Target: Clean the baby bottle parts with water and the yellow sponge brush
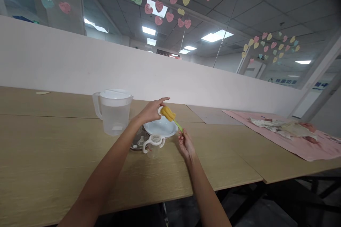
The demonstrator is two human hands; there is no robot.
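My left hand (152, 111) grips a small white ring-like piece (160, 110), perhaps a bottle collar, with the index finger stretched out. My right hand (185, 143) is closed on the green handle of a sponge bottle brush (168, 113). Its yellow sponge head touches the white piece. Both hands are above a white basin (162, 129). In front of the basin stands a clear baby bottle (153, 147) with white side handles and no top on it. Beside it a round metal tray (136, 146) holds a clear nipple (141, 141); my left forearm hides part of the tray.
A lidded clear pitcher (115, 113) with water stands left of the basin. To the right, a pink cloth (306, 150) carries baby clothes and a doll-like figure (309, 127). A white wall (80, 64) runs behind the wooden table (53, 170).
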